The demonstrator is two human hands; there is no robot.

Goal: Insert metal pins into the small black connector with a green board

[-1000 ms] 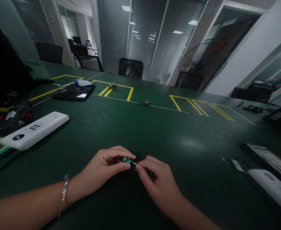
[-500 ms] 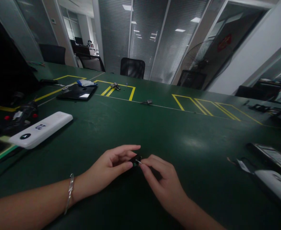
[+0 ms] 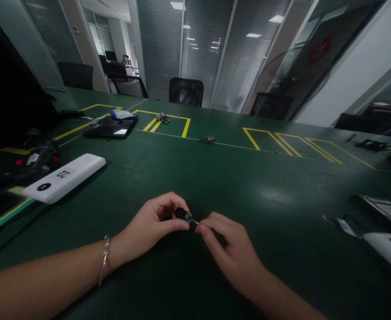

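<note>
My left hand point(image 3: 162, 220) pinches a small black part with a green circuit board point(image 3: 184, 215) between thumb and fingers, above the table. The board's green face points right. My right hand point(image 3: 227, 242) grips a thin silver metal rod point(image 3: 195, 221) between thumb and forefinger. The rod's far end reaches the green board; whether it is touching or just in front, I cannot tell. Its other end is hidden in my fingers. A bracelet point(image 3: 105, 260) circles my left wrist.
On the dark green table point(image 3: 195, 173), a white power bank point(image 3: 69, 178) marked 22 lies left. A black flat device point(image 3: 110, 127) and metal parts point(image 3: 162, 118) sit farther back. A small grey motor-like piece point(image 3: 209, 139) lies mid-table. At right are another white device point(image 3: 390, 251) and a phone-like slab point(image 3: 387, 218).
The left fingers have curled in around the black part, which has turned so its green board shows more. The right hand keeps its pinch on the rod. The view has shifted slightly.
</note>
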